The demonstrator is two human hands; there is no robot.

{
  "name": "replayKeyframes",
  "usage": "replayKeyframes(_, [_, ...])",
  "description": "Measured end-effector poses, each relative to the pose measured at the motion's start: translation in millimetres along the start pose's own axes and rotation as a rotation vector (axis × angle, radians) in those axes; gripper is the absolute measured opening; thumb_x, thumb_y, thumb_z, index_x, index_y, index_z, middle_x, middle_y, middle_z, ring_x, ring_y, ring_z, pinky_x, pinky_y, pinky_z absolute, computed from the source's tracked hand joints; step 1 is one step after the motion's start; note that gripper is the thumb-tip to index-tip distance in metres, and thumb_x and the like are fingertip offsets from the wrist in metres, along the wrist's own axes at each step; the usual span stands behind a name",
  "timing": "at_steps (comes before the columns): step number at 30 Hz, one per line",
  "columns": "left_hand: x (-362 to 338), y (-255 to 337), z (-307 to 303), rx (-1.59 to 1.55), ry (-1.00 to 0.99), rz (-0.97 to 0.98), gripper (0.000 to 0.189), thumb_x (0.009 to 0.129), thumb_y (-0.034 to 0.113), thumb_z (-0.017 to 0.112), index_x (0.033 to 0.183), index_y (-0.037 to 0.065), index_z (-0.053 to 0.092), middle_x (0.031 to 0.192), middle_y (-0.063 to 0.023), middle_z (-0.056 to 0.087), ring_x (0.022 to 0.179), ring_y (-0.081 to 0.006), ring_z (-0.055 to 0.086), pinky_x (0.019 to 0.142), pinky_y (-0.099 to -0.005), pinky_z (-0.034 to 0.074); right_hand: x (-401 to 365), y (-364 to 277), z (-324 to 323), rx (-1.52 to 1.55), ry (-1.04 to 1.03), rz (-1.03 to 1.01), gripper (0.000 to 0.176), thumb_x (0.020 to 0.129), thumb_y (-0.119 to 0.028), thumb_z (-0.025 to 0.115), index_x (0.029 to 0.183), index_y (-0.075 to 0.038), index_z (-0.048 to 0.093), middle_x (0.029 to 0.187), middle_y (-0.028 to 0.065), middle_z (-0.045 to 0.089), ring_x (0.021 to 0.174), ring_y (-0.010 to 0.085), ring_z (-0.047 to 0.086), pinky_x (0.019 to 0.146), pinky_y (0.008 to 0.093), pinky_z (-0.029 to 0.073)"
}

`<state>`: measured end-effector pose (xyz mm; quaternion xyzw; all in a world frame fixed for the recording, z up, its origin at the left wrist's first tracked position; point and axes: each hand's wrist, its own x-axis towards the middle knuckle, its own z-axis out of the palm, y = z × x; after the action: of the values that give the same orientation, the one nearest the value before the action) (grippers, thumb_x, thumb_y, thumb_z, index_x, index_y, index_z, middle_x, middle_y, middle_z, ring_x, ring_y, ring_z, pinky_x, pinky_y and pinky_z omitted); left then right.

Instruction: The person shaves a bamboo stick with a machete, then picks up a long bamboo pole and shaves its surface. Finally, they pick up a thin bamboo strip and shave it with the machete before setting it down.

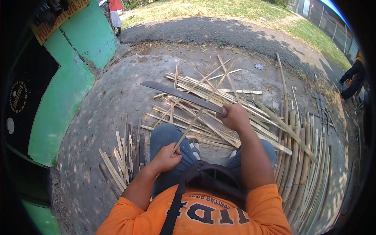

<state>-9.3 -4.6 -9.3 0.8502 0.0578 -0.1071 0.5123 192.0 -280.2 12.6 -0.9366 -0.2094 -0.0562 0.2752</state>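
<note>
My right hand (236, 117) is closed round the handle of a machete (182, 95), its long dark blade pointing to the left and away from me. Between the fingers of my left hand (166, 157), near my left knee, is the lower end of a thin bamboo strip (201, 111). That strip slants up and to the right, and the blade overlaps it near the middle in this view. Beyond my knees lies a loose pile of split bamboo strips (199, 84), crossing one another on the ground.
Bamboo poles (299, 168) lie side by side on my right. A smaller stack of strips (117, 164) is on my left. A green wall (74, 94) stands at the left. A road (219, 33) runs across the back, and a person (354, 74) is at the far right.
</note>
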Motion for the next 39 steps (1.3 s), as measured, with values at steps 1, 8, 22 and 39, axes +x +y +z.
replayKeyframes(1, [0.1,1.7,0.0,0.008,-0.003,-0.006,0.019,0.087,0.011,0.071,0.093,0.002,0.055,0.074,-0.0034,0.056,0.068,-0.0129,0.051,0.064,-0.0320,0.045,-0.1,1.7,-5.0,0.024,0.005,0.043,0.018,0.084,-0.026,0.068,0.087,-0.009,0.073,0.084,0.0189,0.072,0.084,0.0414,0.069,0.076,0.0522,0.055])
replayKeyframes(8, [1.4,1.1,1.8,-0.007,0.006,-0.002,0.019,0.087,0.011,0.071,0.093,0.002,0.055,0.071,-0.0031,0.057,0.065,-0.0120,0.051,0.061,-0.0319,0.044,-4.6,-3.6,10.2,0.025,0.034,0.009,0.018,0.085,-0.027,0.067,0.085,-0.010,0.072,0.082,0.0184,0.071,0.082,0.0414,0.069,0.074,0.0524,0.055])
replayKeyframes(22, [-0.3,4.1,3.1,0.008,0.017,0.002,0.018,0.087,0.011,0.069,0.094,0.002,0.056,0.063,-0.0032,0.054,0.059,-0.0127,0.050,0.058,-0.0330,0.043,-4.6,-5.5,8.9,0.033,0.015,-0.015,0.017,0.087,-0.023,0.067,0.088,-0.007,0.071,0.082,0.0216,0.069,0.082,0.0449,0.066,0.073,0.0538,0.053])
replayKeyframes(39, [-2.1,5.6,3.1,0.051,0.004,0.013,0.018,0.087,0.012,0.068,0.093,0.002,0.054,0.063,-0.0042,0.052,0.057,-0.0128,0.046,0.057,-0.0333,0.041,-6.6,-6.4,3.8,-0.018,0.040,-0.134,0.019,0.081,-0.026,0.072,0.079,-0.008,0.068,0.075,0.0189,0.067,0.076,0.0421,0.067,0.069,0.0514,0.053])
